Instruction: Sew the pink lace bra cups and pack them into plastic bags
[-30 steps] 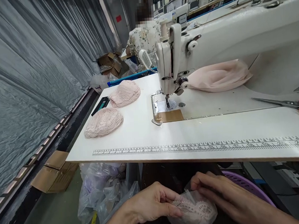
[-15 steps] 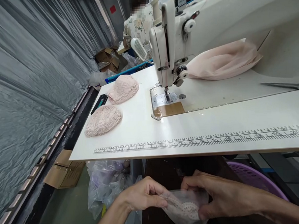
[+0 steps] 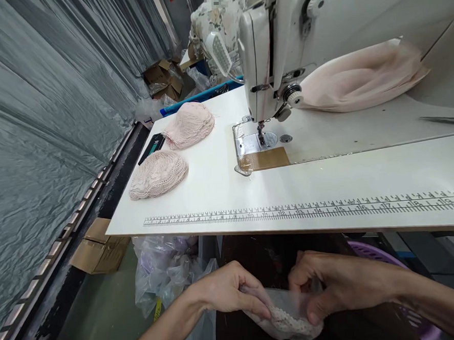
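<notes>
My left hand (image 3: 232, 292) and right hand (image 3: 328, 283) pinch a sheer lace piece (image 3: 292, 327): purple basket (image 3: 365, 247) behind right wrist; sewing machine (image 3: 256, 60), ruler scale (image 3: 253, 216) reading “17” beyond.

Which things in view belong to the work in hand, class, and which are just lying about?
Belonging:
sheer lace-trimmed piece, held by left hand and right hand
probably the pale pink lace pieces on the table, which look similar
probably the sewing machine

Apparently just lying about:
cardboard box
plastic bags
purple basket
</notes>
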`<state>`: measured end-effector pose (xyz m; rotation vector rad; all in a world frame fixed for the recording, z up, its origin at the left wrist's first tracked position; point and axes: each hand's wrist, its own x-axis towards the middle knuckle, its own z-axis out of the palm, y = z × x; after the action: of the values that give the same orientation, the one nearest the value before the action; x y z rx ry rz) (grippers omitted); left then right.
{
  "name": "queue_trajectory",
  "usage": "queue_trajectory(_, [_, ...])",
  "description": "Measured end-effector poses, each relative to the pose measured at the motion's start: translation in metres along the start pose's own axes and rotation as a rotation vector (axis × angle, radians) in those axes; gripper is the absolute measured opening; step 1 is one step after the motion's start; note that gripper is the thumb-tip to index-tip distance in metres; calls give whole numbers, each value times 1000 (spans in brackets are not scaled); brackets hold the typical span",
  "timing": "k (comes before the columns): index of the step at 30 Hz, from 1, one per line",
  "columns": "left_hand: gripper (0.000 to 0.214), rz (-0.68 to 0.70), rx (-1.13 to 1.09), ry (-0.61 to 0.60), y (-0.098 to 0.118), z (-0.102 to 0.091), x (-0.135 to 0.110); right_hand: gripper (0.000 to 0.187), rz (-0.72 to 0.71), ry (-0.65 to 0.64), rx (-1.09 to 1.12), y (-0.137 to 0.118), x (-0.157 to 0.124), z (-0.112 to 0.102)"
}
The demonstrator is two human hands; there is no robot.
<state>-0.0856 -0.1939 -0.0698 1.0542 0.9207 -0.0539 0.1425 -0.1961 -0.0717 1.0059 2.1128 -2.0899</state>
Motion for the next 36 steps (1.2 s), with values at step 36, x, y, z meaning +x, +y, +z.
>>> queue_trajectory(36, [35,-60,108,-36,-8,8,-13,17,-119,-117,81,16,-1,9])
